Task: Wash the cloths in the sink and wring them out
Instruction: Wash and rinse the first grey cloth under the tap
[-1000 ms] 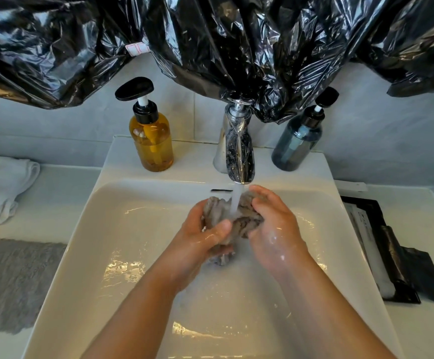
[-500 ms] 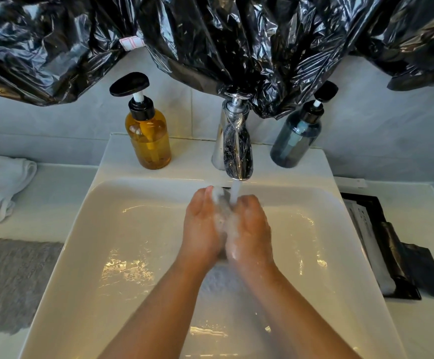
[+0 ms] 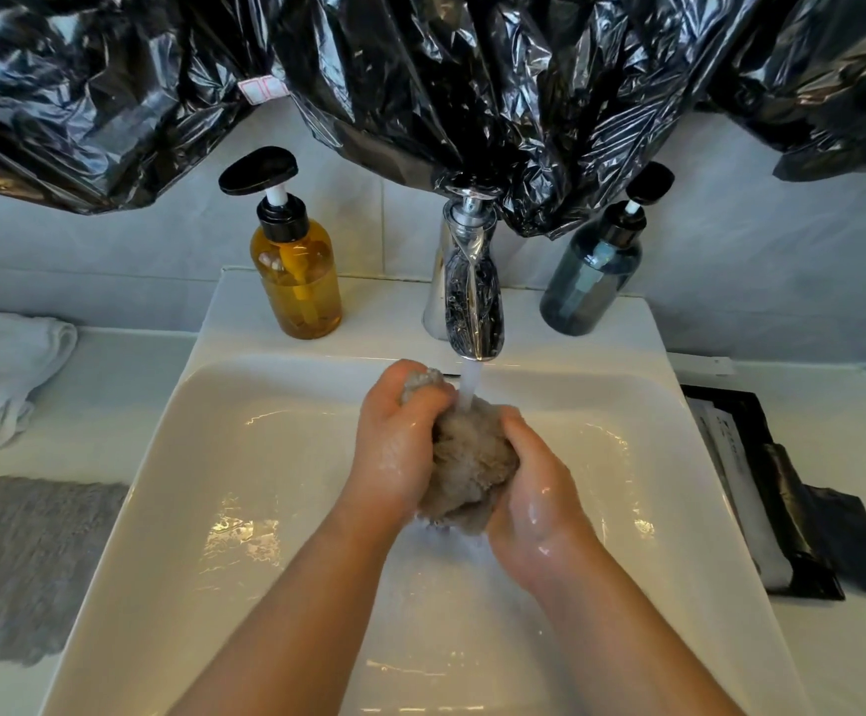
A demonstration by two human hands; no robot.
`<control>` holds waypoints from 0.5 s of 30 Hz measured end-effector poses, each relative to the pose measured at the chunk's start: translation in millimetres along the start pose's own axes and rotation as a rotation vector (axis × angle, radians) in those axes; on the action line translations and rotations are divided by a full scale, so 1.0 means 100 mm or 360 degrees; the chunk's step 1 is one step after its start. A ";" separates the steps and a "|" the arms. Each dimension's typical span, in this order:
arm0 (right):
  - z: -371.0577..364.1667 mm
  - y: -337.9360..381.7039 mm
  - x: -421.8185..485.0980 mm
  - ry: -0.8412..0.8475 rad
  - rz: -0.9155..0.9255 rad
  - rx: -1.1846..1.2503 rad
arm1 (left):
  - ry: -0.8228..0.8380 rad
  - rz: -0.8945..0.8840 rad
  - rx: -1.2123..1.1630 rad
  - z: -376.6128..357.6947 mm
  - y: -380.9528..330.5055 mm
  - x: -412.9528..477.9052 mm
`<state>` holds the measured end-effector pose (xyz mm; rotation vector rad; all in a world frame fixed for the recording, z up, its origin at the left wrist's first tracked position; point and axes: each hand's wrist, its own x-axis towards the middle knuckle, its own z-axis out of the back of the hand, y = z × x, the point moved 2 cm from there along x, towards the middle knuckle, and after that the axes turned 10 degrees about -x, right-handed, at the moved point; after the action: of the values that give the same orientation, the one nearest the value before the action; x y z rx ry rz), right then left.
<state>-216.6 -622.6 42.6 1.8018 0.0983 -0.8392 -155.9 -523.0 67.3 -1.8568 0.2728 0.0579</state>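
Both hands, left hand point(image 3: 395, 447) and right hand point(image 3: 534, 498), clench a bunched beige cloth point(image 3: 464, 467) over the sink point(image 3: 162, 509), its long axis running from far-left to near-right under the faucet point(image 3: 469, 297) stream. Amber bottle point(image 3: 296, 271) and blue bottle point(image 3: 591, 281) flank the faucet; a grey cloth point(image 3: 28, 565) lies on the left counter.

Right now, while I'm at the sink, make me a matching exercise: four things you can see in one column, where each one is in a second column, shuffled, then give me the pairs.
Things
1. amber pump bottle
2. dark blue pump bottle
3. flat grey cloth
4. bunched beige cloth

Places
A. under the running tap, gripped by the left hand and right hand
B. on the sink ledge, left of the tap
C. on the counter, left of the sink
D. on the sink ledge, right of the tap

Pairs: 1-B, 2-D, 3-C, 4-A
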 end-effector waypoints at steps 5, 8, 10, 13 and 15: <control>-0.12 -0.01 -0.14 -0.0280 0.0598 -0.0706 | -0.0351 -0.0264 0.0230 -0.02 0.15 0.03; -0.20 0.01 -0.18 -0.0349 0.0661 -0.0835 | -0.0258 -0.0260 0.0240 -0.06 0.18 0.06; -0.22 0.09 -0.13 -0.0394 0.0646 -0.0833 | -0.0078 -0.0265 0.0430 -0.08 0.21 0.07; -0.23 0.20 0.00 -0.0402 0.0664 -0.0890 | 0.0240 -0.0192 0.0639 -0.14 0.12 0.01; -0.20 0.30 0.01 -0.0406 0.0702 -0.0865 | 0.0302 -0.0117 0.0553 -0.12 0.15 0.00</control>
<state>-192.6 -617.4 69.5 1.1356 -0.2133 -0.6368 -160.5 -538.6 56.6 -1.5253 0.3236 -0.2060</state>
